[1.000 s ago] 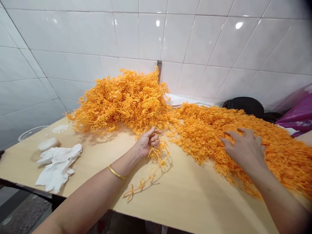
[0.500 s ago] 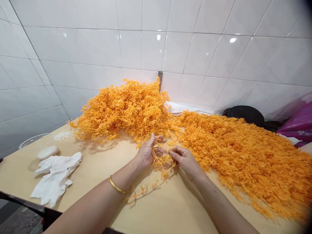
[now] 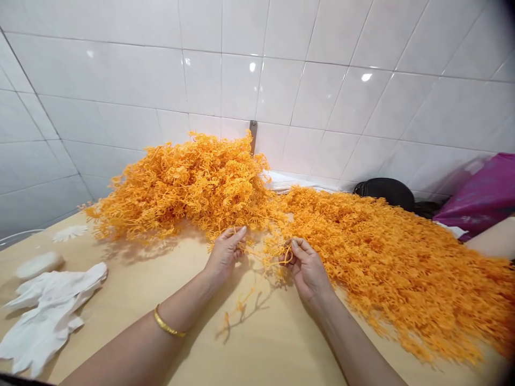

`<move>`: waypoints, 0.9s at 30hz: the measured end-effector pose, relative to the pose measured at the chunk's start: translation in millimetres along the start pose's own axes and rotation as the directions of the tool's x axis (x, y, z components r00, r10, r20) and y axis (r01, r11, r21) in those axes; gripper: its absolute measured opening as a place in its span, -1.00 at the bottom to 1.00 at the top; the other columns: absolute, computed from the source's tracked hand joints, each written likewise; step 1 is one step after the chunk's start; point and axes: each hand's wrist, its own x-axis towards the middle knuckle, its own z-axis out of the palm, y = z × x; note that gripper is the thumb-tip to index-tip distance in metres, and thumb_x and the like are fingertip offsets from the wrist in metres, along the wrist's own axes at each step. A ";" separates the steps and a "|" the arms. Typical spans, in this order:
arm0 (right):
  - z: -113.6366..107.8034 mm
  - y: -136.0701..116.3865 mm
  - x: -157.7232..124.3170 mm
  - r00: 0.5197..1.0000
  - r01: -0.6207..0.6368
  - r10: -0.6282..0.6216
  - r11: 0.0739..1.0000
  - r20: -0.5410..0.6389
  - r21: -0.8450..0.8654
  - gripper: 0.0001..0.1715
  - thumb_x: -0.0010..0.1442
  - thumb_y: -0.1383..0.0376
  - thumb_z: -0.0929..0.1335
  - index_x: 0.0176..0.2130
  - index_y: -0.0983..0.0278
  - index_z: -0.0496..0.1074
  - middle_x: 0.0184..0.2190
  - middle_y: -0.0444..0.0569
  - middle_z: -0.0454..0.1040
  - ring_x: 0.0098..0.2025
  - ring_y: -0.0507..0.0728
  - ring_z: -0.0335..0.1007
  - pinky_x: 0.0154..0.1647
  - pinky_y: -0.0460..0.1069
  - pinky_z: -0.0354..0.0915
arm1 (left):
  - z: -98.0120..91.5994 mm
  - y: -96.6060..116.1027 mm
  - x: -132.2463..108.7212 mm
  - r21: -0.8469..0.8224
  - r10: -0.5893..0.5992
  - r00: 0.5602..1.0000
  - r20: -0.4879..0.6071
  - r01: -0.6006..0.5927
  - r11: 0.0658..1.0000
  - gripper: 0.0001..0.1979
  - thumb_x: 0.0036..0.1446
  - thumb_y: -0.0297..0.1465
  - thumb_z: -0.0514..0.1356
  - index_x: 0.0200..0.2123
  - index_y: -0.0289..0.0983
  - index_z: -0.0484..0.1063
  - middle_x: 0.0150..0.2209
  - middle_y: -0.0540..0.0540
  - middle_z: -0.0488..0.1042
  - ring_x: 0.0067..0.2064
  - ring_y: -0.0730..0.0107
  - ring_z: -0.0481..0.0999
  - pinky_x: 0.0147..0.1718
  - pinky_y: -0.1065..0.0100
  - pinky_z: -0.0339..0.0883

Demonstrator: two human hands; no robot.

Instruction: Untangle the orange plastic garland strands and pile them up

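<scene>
Between my two hands, just above the tabletop, hangs an orange artificial foliage sprig (image 3: 267, 258) with thin branching stems. My left hand (image 3: 226, 253) pinches its left side, thumb against the fingers. On the other side, my right hand (image 3: 309, 266) grips a stem of it between thumb and fingertips. One loose branch (image 3: 241, 304) dangles toward me and casts a shadow on the table. Right behind the left hand rises a tall heap of the same orange foliage (image 3: 193, 185). A wider, flatter pile (image 3: 386, 252) spreads beside the right hand.
White gloves (image 3: 56, 308) lie at the left of the table (image 3: 169, 354), near a round white object (image 3: 40, 265) and a small white flower-shaped piece (image 3: 70, 232). A black case (image 3: 386, 193) and a purple bag (image 3: 475, 195) stand at the back right, before a tiled wall (image 3: 322, 96).
My hands have drawn apart, stretching the sprig between them. The left hand's spread fingers have closed into a pinch. The view has turned slightly right.
</scene>
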 end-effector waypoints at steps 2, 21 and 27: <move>-3.2 -1.6 1.6 1.000 0.009 -0.009 1.000 0.002 0.014 -0.78 -0.15 0.25 0.41 -0.49 0.26 0.30 -0.51 -0.23 0.31 -0.60 -0.08 0.25 -0.56 -0.13 0.20 | 0.3 -0.1 -0.8 0.048 0.062 0.998 -0.029 -0.061 0.997 -0.66 -0.18 -0.21 0.23 -0.34 -0.26 0.29 -0.46 0.04 0.27 -0.58 0.65 0.25 -0.62 0.54 0.15; 8.8 -4.7 -17.6 0.955 0.273 -0.201 0.883 0.220 -0.382 -0.79 0.10 0.17 0.24 -0.29 0.23 0.30 -0.42 -0.12 0.32 -0.36 0.02 0.26 -0.28 -0.05 0.22 | 5.2 -7.2 -24.4 0.686 0.243 0.755 0.609 -0.655 0.316 -0.54 -0.13 -0.23 0.19 -0.10 -0.20 0.31 -0.15 -0.14 0.35 -0.05 0.17 0.21 -0.12 0.18 0.14; 11.0 -10.9 -18.5 0.922 0.358 -0.202 0.769 0.329 -0.530 -0.69 0.14 0.17 0.19 -0.15 0.21 0.33 -0.19 -0.04 0.37 -0.11 0.09 0.24 -0.06 0.01 0.13 | 9.3 -6.9 -20.4 0.590 0.201 0.890 0.409 -0.426 0.686 -0.79 0.03 -0.34 0.04 -0.27 -0.22 0.37 -0.36 -0.09 0.39 -0.31 0.37 0.36 -0.32 0.34 0.21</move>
